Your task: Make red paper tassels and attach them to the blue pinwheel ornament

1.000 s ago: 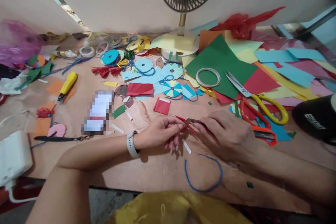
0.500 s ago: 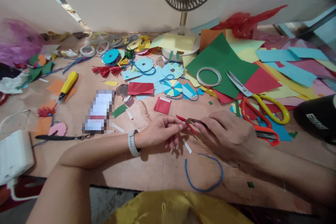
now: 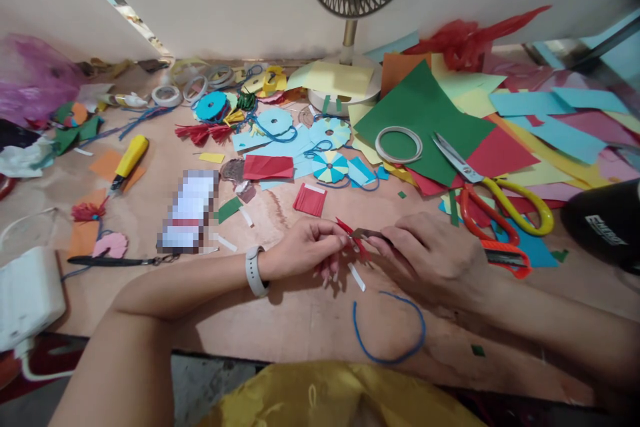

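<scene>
My left hand (image 3: 320, 247), with a watch (image 3: 256, 271) on its wrist, pinches a small piece of red paper (image 3: 361, 253) just above the table. Closed around a utility knife with an orange end (image 3: 506, 259), my right hand (image 3: 435, 250) has its dark blade against or beside that paper. The fingers partly cover both the paper and the knife's handle. Below the hands lie a white paper strip (image 3: 357, 277) and a curved blue string (image 3: 424, 330). Another red paper piece with slits (image 3: 311, 199) rests just beyond my left hand.
Scissors (image 3: 493, 190) and a tape roll (image 3: 399, 145) lie on coloured paper sheets (image 3: 430, 100). A fan (image 3: 350, 33) stands at the back. A phone (image 3: 189, 212) and a yellow cutter (image 3: 131, 159) are on the left, a black cup (image 3: 603, 223) far right. Several paper discs (image 3: 330, 167) lie mid-table.
The lower end of the red paper now looks more spread and blurred beside the blade. My right hand has shifted slightly left; my left hand stays nearly in place.
</scene>
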The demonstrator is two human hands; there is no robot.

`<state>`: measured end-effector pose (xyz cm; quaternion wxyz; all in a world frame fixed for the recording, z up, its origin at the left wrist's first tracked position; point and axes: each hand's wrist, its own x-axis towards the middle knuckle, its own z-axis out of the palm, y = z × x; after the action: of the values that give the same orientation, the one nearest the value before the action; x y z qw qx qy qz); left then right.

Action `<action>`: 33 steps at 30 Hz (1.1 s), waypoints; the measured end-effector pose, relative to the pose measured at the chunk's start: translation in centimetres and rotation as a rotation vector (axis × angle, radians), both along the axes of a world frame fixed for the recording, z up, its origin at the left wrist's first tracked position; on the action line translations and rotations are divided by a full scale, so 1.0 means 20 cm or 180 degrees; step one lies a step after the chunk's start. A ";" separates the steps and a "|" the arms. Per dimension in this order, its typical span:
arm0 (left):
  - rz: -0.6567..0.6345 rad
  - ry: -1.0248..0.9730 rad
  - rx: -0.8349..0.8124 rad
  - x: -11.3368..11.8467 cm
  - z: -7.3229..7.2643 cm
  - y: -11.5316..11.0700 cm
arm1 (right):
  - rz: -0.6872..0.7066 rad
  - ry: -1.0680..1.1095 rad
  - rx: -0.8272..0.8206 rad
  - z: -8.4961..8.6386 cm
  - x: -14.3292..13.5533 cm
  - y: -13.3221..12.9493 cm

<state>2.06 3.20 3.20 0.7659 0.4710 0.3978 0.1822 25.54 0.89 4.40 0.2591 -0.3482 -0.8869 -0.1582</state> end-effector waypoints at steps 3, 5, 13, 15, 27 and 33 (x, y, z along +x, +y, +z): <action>0.0040 0.0024 0.0001 0.00 0.00 0.00 | -0.0020 -0.0021 0.0040 -0.01 0.00 0.00; 0.0038 0.0028 -0.0032 0.00 0.00 0.00 | -0.0049 -0.0036 0.0062 -0.01 0.01 0.00; -0.0032 0.0015 -0.0043 0.00 0.01 0.00 | -0.0394 -0.0214 0.0026 -0.02 0.05 0.06; -0.0078 0.0033 -0.0054 -0.01 0.01 0.00 | -0.0512 -0.0193 0.0168 -0.02 0.07 0.09; -0.0381 -0.0069 0.0281 -0.02 -0.04 0.00 | -0.1022 -0.0071 0.0265 0.05 0.22 0.20; -0.0348 -0.0103 0.0541 0.00 -0.05 0.03 | -0.0966 0.0094 0.0407 0.11 0.22 0.16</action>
<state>2.08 3.72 2.11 0.7383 0.5523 0.3422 0.1809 30.02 4.11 6.59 0.2668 -0.4633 -0.8083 -0.2465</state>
